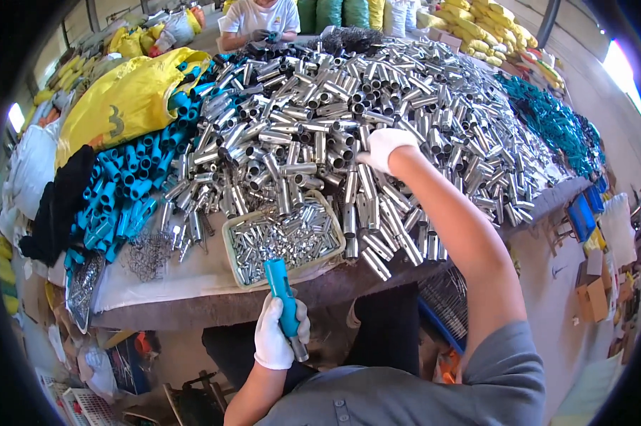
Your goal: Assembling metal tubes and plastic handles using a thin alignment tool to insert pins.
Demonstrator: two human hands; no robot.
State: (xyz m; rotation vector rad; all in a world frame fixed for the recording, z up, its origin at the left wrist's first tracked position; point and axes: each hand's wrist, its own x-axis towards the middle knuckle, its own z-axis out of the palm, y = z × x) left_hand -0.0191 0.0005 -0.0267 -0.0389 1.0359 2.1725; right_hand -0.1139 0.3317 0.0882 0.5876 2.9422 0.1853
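Observation:
My left hand [274,334], in a white glove, is closed round a teal plastic sleeve [281,290] held upright but slightly tilted above my lap. A short metal end [300,349] sticks out of the sleeve's bottom. My right hand [386,149], gloved too, reaches forward over a big heap of shiny metal tubes [320,145]. Its thumb and fingers look apart, with the tips against the tubes; I see nothing held in it, though part of the fingers is hidden. Between the hands, near the table edge, stands a shallow tray [229,245] full of small metal parts [285,238].
A yellow sack [114,99] spills teal sleeves [132,167] on the left, beside a black cloth [61,202]. Springy wire pieces [149,255] lie near the tray. Teal parts [555,128] pile up at the right. Across the table sits another person [260,25] with gloved hands.

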